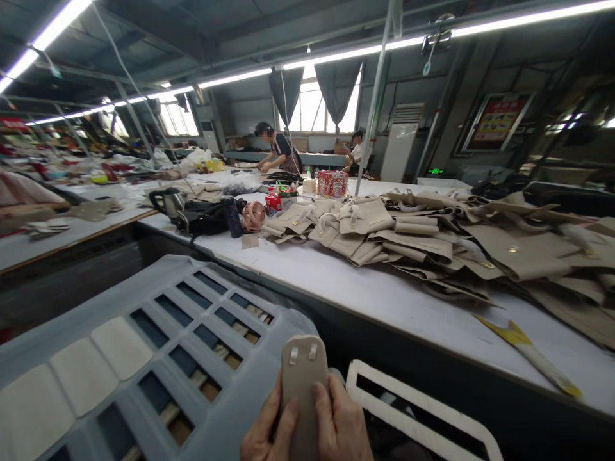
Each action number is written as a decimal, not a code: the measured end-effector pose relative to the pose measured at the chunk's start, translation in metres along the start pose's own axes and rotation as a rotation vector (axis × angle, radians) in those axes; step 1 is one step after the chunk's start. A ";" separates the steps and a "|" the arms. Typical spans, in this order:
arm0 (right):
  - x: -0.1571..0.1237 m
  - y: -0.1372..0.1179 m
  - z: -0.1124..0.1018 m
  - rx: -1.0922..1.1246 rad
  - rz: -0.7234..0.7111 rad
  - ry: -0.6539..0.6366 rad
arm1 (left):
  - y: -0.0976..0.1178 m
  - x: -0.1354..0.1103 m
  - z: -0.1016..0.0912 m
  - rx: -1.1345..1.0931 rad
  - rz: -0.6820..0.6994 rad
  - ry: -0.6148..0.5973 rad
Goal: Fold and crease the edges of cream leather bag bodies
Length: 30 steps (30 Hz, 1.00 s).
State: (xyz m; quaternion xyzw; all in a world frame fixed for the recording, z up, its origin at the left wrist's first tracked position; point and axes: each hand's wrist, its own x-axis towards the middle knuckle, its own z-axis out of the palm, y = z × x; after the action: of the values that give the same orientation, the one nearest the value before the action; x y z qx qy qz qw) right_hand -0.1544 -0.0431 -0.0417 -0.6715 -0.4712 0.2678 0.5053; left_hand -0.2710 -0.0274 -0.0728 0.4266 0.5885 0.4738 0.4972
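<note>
Both my hands hold one beige leather piece [302, 378] with a rounded top and two small slots, upright at the bottom centre of the view. My left hand [267, 430] pinches its left edge with the thumb on the front. My right hand [342, 424] grips its right edge the same way. The piece stands over the edge of a grey plastic crate [144, 358] with slotted openings. A heap of similar beige leather pieces [432, 240] lies on the long white table [365, 294] beyond.
A white plastic basket rim [423, 403] sits to the right of my hands. On the table are a small pink fan [254, 215], a black bag [206, 221], a red box [332, 183] and a yellow-tipped strip [528, 349]. Two people work at the far end [276, 150].
</note>
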 end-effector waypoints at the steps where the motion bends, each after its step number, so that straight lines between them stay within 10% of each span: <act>1: 0.000 0.001 -0.001 0.031 0.009 -0.027 | 0.000 -0.001 0.001 -0.014 -0.002 -0.002; 22: 0.009 0.028 -0.026 0.309 0.197 -0.028 | -0.024 -0.025 0.025 0.057 0.417 -0.172; 30: 0.006 0.037 -0.029 0.079 0.143 -0.077 | -0.022 -0.034 0.019 0.152 0.498 -0.110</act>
State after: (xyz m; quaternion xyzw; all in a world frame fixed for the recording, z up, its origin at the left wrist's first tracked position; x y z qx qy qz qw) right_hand -0.1142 -0.0518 -0.0656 -0.6722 -0.4301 0.3472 0.4925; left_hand -0.2479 -0.0621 -0.0892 0.6196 0.4713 0.5121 0.3629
